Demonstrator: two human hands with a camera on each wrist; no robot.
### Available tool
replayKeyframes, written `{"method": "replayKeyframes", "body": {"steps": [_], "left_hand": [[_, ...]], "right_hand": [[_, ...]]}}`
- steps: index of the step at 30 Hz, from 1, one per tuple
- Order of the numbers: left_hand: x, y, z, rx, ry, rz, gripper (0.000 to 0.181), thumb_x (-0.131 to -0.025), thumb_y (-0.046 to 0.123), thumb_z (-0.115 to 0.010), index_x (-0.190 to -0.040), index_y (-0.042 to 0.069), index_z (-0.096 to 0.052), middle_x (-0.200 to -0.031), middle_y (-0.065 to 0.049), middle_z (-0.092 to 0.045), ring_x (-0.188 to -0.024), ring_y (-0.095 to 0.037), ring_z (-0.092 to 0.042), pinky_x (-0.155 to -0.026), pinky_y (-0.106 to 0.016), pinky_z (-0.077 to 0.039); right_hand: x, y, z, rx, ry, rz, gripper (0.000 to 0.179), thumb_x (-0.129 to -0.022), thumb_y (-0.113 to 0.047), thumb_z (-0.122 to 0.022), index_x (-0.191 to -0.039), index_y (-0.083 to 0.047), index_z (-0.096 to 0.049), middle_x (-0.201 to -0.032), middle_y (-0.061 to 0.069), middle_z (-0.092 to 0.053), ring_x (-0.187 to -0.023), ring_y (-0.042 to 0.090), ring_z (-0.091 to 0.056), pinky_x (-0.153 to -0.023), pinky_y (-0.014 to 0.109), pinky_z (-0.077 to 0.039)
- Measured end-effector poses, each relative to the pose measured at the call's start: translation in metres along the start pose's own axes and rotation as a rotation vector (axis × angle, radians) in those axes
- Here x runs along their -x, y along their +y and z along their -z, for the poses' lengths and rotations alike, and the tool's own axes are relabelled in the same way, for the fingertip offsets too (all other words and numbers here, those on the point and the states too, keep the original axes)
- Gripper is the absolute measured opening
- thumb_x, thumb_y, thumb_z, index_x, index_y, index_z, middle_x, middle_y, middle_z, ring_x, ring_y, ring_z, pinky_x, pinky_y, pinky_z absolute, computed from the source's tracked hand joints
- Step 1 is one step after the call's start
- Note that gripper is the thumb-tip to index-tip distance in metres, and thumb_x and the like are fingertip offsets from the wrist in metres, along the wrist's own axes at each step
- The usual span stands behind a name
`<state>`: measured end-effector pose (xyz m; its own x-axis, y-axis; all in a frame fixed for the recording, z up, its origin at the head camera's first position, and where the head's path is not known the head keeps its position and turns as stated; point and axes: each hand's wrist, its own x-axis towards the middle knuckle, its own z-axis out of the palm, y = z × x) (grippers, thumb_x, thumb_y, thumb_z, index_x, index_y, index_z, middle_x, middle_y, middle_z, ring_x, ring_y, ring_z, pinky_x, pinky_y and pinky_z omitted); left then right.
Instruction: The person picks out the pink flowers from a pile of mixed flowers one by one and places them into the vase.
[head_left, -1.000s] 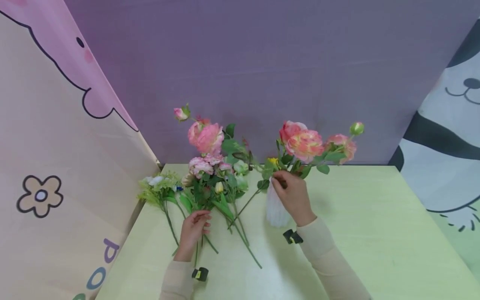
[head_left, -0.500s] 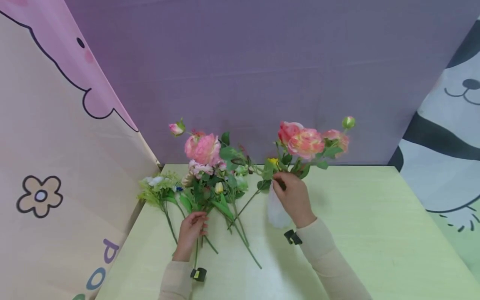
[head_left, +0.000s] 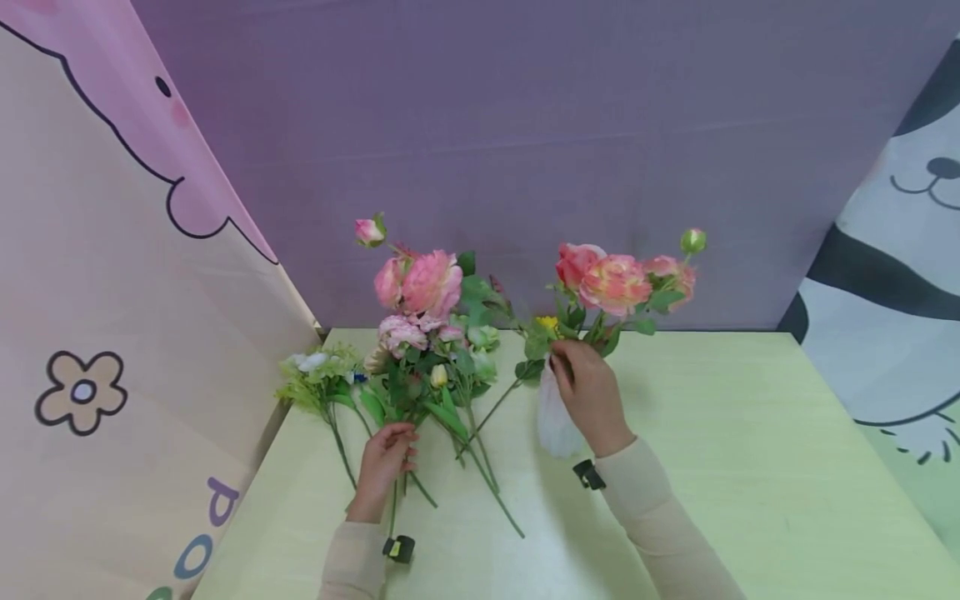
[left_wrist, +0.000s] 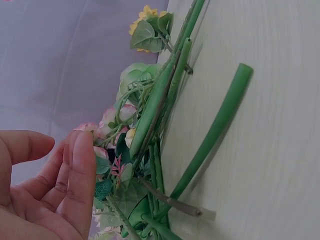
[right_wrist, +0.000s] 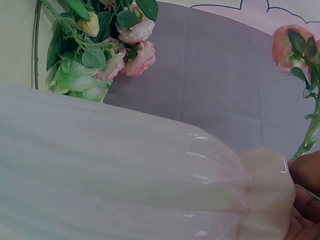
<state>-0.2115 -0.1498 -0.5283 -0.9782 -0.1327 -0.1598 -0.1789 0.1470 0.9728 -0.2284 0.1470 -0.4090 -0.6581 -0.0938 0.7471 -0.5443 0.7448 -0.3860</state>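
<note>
A white fluted vase [head_left: 557, 412] stands on the table, its frilled mouth showing in the right wrist view. My right hand [head_left: 591, 392] is at that mouth, its fingers bent around a flower stem [right_wrist: 309, 142]; its fingertips are partly hidden. Coral-pink flowers [head_left: 615, 285] and a small yellow flower [head_left: 547, 322] rise above the vase. A pink bloom on a long branch [head_left: 431, 283] leans left over the pile. My left hand [head_left: 384, 467] rests beside the loose flowers [head_left: 405, 333], fingers extended and thumb apart in the left wrist view, gripping nothing.
White-and-green flowers [head_left: 318, 367] lie at the table's left, with several green stems [head_left: 491, 492] pointing toward the front edge. A purple backdrop [head_left: 525, 167] stands behind the pale table [head_left: 750, 467]. Printed panels flank both sides.
The pink bloom at left dipped, then rose and shifted right. The coral flowers' green bud swung left and slightly down. My right hand moved very little; the left hand stayed nearly still.
</note>
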Motion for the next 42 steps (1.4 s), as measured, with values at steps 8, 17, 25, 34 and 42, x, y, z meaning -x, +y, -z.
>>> {"method": "replayKeyframes", "body": {"steps": [8, 17, 25, 34, 42], "left_hand": [[0.000, 0.001, -0.001, -0.014, -0.003, -0.010, 0.028, -0.097, 0.007, -0.047, -0.119, -0.007, -0.054, -0.111, -0.026, -0.060, -0.084, -0.027, -0.061, -0.067, -0.036, -0.058], [0.000, 0.002, -0.002, -0.007, 0.009, -0.006, 0.027, -0.097, 0.008, -0.049, -0.119, -0.007, -0.054, -0.105, -0.019, -0.063, -0.080, -0.021, -0.061, -0.062, -0.030, -0.057], [0.001, 0.001, -0.002, -0.009, 0.014, 0.001, 0.027, -0.097, 0.009, -0.049, -0.119, -0.006, -0.055, -0.100, -0.012, -0.065, -0.080, -0.023, -0.062, -0.062, -0.034, -0.058], [-0.001, -0.001, -0.002, -0.010, 0.024, 0.009, 0.025, -0.096, 0.007, -0.049, -0.117, -0.004, -0.058, -0.105, -0.021, -0.063, -0.079, -0.023, -0.061, -0.062, -0.034, -0.058], [0.000, 0.000, -0.002, -0.002, 0.018, -0.006, 0.025, -0.096, 0.006, -0.049, -0.116, -0.006, -0.057, -0.106, -0.023, -0.062, -0.079, -0.023, -0.062, -0.060, -0.033, -0.058]], "right_hand": [[0.000, 0.001, 0.001, -0.040, 0.024, -0.007, 0.018, -0.083, 0.008, -0.063, -0.101, 0.006, -0.062, -0.092, 0.020, -0.063, -0.085, 0.034, -0.060, -0.076, 0.045, -0.053], [-0.002, 0.001, 0.003, -0.083, -0.013, -0.044, 0.023, -0.087, 0.008, -0.056, -0.109, 0.011, -0.049, -0.089, 0.022, -0.057, -0.081, 0.035, -0.056, -0.072, 0.047, -0.051], [-0.004, 0.003, 0.008, -0.162, -0.017, -0.038, 0.031, -0.086, 0.009, -0.056, -0.116, 0.009, -0.047, -0.088, 0.020, -0.058, -0.077, 0.031, -0.056, -0.065, 0.043, -0.051], [-0.003, 0.002, 0.008, -0.153, -0.028, -0.065, 0.022, -0.089, 0.005, -0.056, -0.110, 0.006, -0.051, -0.087, 0.018, -0.059, -0.074, 0.026, -0.055, -0.059, 0.038, -0.049], [-0.003, 0.000, 0.009, -0.163, -0.010, -0.079, 0.018, -0.089, 0.004, -0.056, -0.107, 0.006, -0.052, -0.088, 0.019, -0.059, -0.074, 0.027, -0.055, -0.060, 0.038, -0.048]]}}
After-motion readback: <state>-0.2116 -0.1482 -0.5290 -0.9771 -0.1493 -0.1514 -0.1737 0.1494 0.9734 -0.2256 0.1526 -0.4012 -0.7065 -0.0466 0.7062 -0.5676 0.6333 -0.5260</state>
